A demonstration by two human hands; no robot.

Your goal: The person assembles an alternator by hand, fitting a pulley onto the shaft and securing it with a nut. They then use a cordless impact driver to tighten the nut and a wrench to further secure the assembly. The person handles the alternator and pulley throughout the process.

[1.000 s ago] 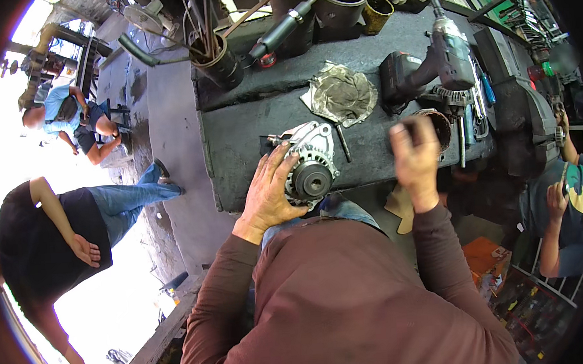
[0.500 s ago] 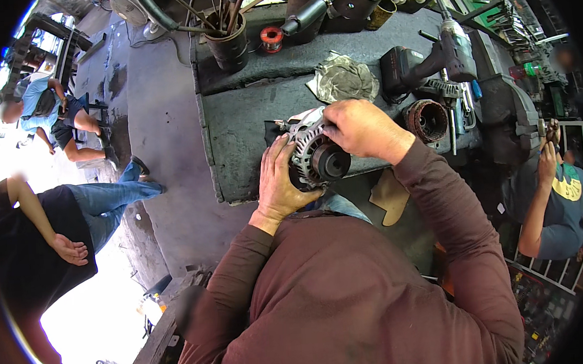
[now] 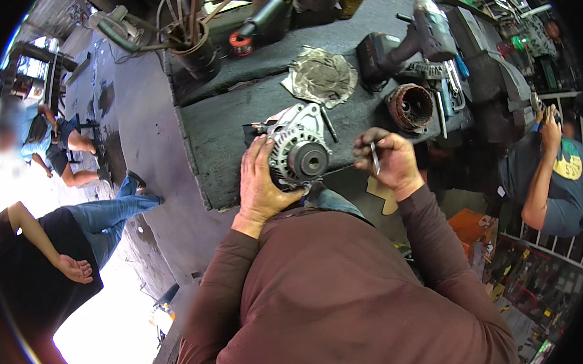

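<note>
My left hand (image 3: pixel 262 178) is wrapped round the left side of an alternator (image 3: pixel 289 137), which rests near the front edge of the workbench. The alternator has a silver finned housing, and its dark ribbed pulley (image 3: pixel 308 161) faces up toward me. To its right, my right hand (image 3: pixel 394 162) is raised and apart from it. Between the blackened fingers of that hand is a slim, shiny metal pin (image 3: pixel 375 157); its exact kind cannot be made out. A thin dark rod (image 3: pixel 329 124) lies on the bench against the alternator's right side.
A crumpled grey cloth (image 3: pixel 322 77) lies behind the alternator. On the right are a copper-wound stator ring (image 3: pixel 410 108) and a cordless impact wrench (image 3: pixel 432 33). Farther back stand a can of rods (image 3: pixel 197 57) and a red spool (image 3: pixel 240 43). Bystanders (image 3: pixel 41 244) stand on both sides.
My right hand has come off the alternator and moved right, with the metal pin now showing in its fingers. My left hand keeps its hold. The whole view has shifted slightly.
</note>
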